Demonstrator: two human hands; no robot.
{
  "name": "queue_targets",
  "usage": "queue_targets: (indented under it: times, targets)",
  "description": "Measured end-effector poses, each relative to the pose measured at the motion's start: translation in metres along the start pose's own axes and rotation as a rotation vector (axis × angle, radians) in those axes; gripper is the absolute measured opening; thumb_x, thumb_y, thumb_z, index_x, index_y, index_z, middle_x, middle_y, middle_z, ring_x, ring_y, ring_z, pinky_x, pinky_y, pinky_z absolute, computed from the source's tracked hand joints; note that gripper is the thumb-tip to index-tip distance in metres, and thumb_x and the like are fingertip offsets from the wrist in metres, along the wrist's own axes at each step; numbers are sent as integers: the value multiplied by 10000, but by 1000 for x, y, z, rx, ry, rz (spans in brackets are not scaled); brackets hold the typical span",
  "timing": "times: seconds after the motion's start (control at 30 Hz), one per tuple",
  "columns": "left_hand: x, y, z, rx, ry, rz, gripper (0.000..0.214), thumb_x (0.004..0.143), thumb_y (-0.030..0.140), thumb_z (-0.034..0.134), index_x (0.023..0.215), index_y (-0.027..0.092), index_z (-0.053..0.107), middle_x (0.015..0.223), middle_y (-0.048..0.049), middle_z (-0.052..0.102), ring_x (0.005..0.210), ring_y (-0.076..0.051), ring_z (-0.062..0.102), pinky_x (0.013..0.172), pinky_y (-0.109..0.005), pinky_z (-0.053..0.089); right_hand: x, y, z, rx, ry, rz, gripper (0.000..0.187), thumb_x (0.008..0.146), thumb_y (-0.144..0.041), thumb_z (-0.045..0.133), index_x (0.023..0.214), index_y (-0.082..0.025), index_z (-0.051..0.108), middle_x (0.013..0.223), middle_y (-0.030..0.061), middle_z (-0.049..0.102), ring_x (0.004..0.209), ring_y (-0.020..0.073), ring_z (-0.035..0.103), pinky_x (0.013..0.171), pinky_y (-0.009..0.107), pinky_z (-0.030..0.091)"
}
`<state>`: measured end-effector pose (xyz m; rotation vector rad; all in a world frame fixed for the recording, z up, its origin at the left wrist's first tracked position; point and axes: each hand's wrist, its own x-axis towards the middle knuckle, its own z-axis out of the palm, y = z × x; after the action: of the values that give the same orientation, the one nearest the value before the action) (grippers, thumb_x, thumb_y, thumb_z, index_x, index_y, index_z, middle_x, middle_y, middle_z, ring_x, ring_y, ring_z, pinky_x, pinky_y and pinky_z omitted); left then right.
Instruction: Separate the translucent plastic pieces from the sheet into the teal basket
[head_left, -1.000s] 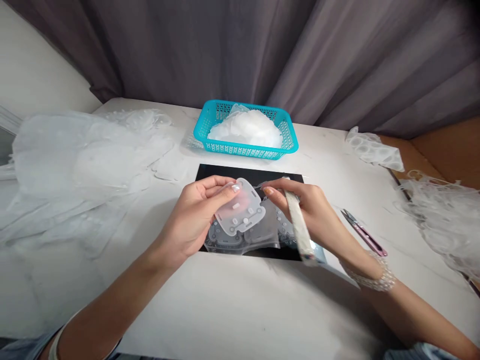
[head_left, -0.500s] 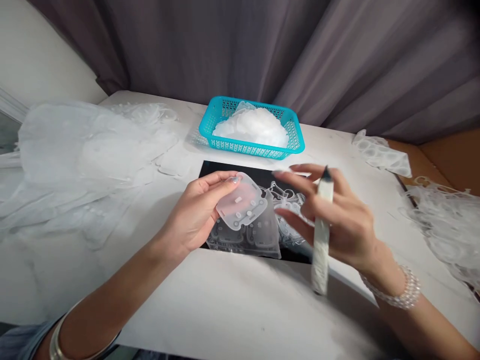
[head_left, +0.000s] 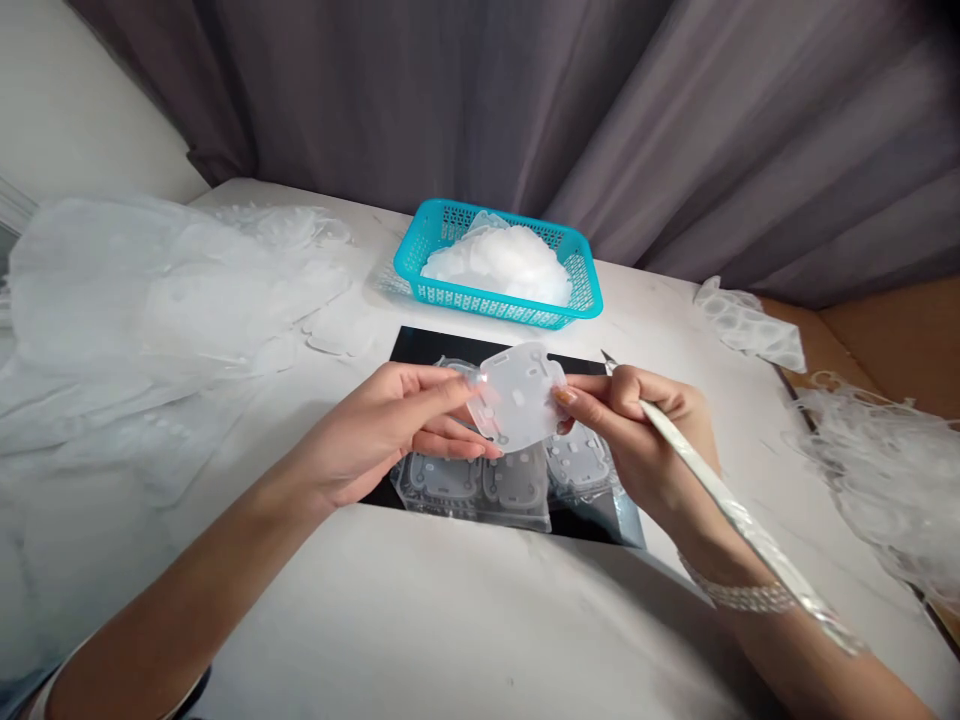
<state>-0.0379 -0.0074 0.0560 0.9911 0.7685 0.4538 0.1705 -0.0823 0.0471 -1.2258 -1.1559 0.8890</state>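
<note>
A thin translucent plastic piece [head_left: 521, 400] with small slots and holes is held up between my two hands. My left hand [head_left: 409, 415] pinches its left edge between thumb and fingers. The thumb and index finger of my right hand [head_left: 649, 425] grip its right edge. That same hand also carries a craft knife [head_left: 720, 495], its pale wrapped handle slanting back over my wrist and its dark blade pointing away. Beneath, similar plastic parts [head_left: 514, 480] in clear film lie on a black mat [head_left: 585, 515], partly covered by my hands.
Behind the mat stands a turquoise basket [head_left: 502, 308] heaped with translucent pieces [head_left: 510, 260]. Clear plastic sheets [head_left: 142, 290] pile up at the left. Tangled plastic scraps [head_left: 885, 470] lie at the right edge, with a perforated strip [head_left: 750, 320] behind them. A grey curtain [head_left: 420, 110] closes off the back.
My right hand has come in from the right and taken hold of the piece's right edge. The knife has swung from near upright to slanting back. The piece has turned and moved slightly right.
</note>
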Motion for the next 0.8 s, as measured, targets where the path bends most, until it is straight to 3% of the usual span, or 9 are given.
queue_targets:
  times: [0.13, 0.4, 0.8]
  targets:
    - [-3, 5, 0, 50, 7, -34, 165, 882, 289, 686, 829, 159, 772, 801, -18, 758, 698, -104, 742, 640, -103, 570, 5, 0, -3, 152, 0, 121, 541, 784, -155, 778, 538, -199, 297, 773, 26, 753, 617, 113, 591, 580, 256, 524]
    - [-3, 3, -2, 52, 34, -41, 198, 879, 302, 687, 753, 174, 769, 608, 4, 720, 545, -79, 694, 526, -85, 538, 7, -5, -4, 233, 4, 188, 537, 763, -121, 779, 514, -197, 309, 610, -5, 675, 610, 117, 602, 543, 229, 463]
    - [-2, 3, -2, 86, 38, -31, 177, 864, 304, 701, 778, 176, 786, 702, 2, 738, 554, -83, 699, 521, -94, 548, 8, -4, -5, 208, 33, 197, 553, 760, -111, 784, 516, -197, 295, 505, -58, 497, 581, 84, 510, 550, 226, 361]
